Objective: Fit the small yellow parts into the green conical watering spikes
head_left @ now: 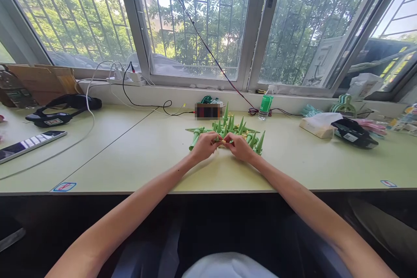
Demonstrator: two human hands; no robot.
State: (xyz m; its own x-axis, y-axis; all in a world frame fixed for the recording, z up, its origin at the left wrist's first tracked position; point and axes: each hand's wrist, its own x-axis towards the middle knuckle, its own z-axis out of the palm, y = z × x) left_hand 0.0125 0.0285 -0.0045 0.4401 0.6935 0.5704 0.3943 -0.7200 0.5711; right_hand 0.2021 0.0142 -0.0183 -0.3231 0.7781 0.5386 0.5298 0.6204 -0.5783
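My left hand point(206, 145) and my right hand point(240, 147) meet above the table, fingertips almost touching. Between them is a small yellowish piece point(223, 141), pinched by both hands; its exact kind is too small to make out. A bit of green shows at the left fingers. Just beyond stand and lie several green cone-shaped plastic pieces, among them a tall upright cone point(226, 114), a cone point(260, 143) beside my right hand and a green tube-like piece point(195, 138) left of my left hand. My fingers hide part of the pile.
Behind the pile is a blurred dark box point(207, 112) with a cable. A green-labelled bottle point(266, 103) stands by the window ledge. Rightward are a tissue box point(317, 127) and a black strapped device point(353, 134); leftward, a black headset point(61, 110), a phone point(31, 144) and a white cable.
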